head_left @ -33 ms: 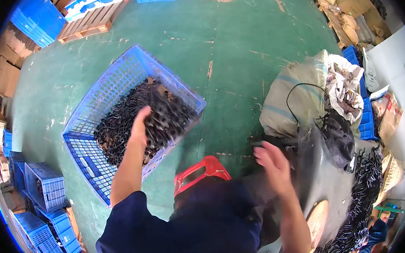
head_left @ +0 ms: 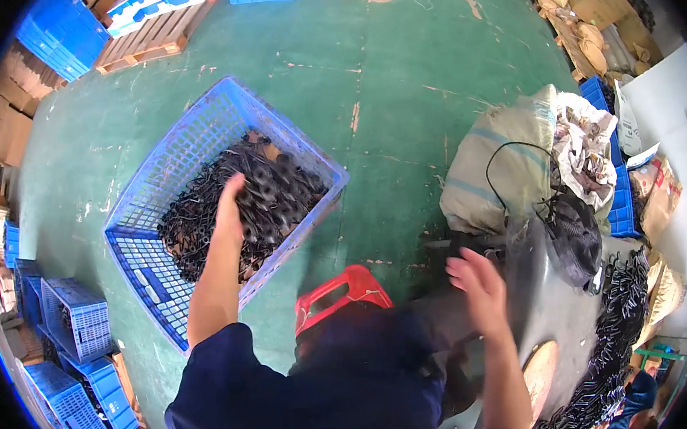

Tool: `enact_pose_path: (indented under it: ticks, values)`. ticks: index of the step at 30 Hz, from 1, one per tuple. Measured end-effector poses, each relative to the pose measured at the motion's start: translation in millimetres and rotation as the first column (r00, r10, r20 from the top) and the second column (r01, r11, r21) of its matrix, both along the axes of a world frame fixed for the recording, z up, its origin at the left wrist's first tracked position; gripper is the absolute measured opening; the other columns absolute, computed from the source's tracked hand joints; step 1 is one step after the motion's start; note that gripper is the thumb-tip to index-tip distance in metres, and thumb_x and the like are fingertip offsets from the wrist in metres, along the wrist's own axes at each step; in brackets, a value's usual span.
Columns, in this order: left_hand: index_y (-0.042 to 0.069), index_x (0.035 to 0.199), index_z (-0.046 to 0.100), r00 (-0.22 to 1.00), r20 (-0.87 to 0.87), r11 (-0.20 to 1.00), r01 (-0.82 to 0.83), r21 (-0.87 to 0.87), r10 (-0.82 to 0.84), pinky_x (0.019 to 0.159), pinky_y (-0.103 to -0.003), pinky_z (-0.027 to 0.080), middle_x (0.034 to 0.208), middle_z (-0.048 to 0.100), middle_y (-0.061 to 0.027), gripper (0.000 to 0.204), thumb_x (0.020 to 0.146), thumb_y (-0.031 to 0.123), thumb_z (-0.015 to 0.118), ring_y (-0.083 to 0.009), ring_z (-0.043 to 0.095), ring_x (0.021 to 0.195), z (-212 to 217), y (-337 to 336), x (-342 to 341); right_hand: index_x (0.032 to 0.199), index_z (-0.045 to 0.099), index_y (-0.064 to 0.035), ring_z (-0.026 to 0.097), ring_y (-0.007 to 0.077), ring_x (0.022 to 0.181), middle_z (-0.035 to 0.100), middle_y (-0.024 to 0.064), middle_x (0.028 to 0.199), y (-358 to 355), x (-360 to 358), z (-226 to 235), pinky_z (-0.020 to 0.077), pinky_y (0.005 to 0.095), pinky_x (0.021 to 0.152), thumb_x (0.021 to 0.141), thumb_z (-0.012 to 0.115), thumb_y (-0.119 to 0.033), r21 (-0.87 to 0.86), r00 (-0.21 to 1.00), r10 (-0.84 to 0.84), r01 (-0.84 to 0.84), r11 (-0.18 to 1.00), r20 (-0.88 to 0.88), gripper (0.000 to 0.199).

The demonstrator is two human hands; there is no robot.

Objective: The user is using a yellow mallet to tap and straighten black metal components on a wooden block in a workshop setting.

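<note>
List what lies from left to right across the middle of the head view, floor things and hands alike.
Stacked blue crates → big blue basket of black parts → left hand in it → red stool → right hand → grey-green sack → dark bag → heap of black parts.

The left hand point(head_left: 231, 203) is buried among the black parts point(head_left: 265, 196) in the blue crate point(head_left: 163, 277), so its fingers cannot be seen. The right hand point(head_left: 478, 284) is blurred over a clear plastic bag point(head_left: 545, 311); whether it grips anything is unclear. The red stool point(head_left: 342, 294) is mostly hidden by the person's dark clothing. The stacked blue crates point(head_left: 81, 372) are cut off at the rim.
</note>
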State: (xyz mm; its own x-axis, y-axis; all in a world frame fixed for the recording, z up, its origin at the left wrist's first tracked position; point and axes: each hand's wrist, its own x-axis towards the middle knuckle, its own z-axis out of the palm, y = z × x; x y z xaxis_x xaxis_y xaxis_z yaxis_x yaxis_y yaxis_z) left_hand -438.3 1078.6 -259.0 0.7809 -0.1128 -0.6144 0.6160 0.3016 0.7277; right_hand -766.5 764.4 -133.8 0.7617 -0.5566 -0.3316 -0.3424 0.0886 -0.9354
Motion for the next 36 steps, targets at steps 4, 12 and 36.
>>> enact_pose_path:
  ticks: [4,12,36]
  values:
    - [0.009,0.126,0.057,0.980,0.039,0.919,-0.169,-0.357,0.196,0.103,-0.047,0.038,0.126,0.059,-0.0098,0.067,0.081,0.057,0.066,-0.0282,0.055,0.115,-45.6,4.5,81.2,0.127,0.050,0.0048,0.065,0.0181,0.092,0.066,0.0133,0.107,-29.1,-68.5,17.6,0.0526,0.0297,0.081,0.097,0.054,-0.017,-0.089,0.929,-0.317,0.305,0.948,-0.188,0.037]
    - [0.011,0.153,0.010,0.827,-0.199,0.733,0.560,0.387,-0.526,0.114,-0.054,0.006,0.159,0.012,-0.0164,0.105,0.080,0.075,0.049,-0.0291,0.013,0.146,-131.7,-83.2,59.9,0.123,0.052,0.0037,0.065,0.0206,0.097,0.067,0.0161,0.107,43.1,-156.9,9.5,0.0522,0.0325,0.087,0.094,0.056,-0.005,-0.073,0.902,-0.424,0.419,0.905,-0.080,0.031]
    - [0.001,0.104,0.065,-0.681,0.730,-0.588,0.616,0.524,-0.064,0.068,-0.024,0.051,0.088,0.067,-0.0052,0.019,0.086,0.005,0.067,-0.0083,0.060,0.076,207.8,-362.0,-700.7,0.113,0.058,-0.0027,0.059,0.0364,0.094,0.062,0.0175,0.099,172.2,-455.6,31.5,0.0489,0.0444,0.083,0.070,0.075,-0.019,-0.812,0.137,-0.977,0.542,0.214,-0.166,0.049]
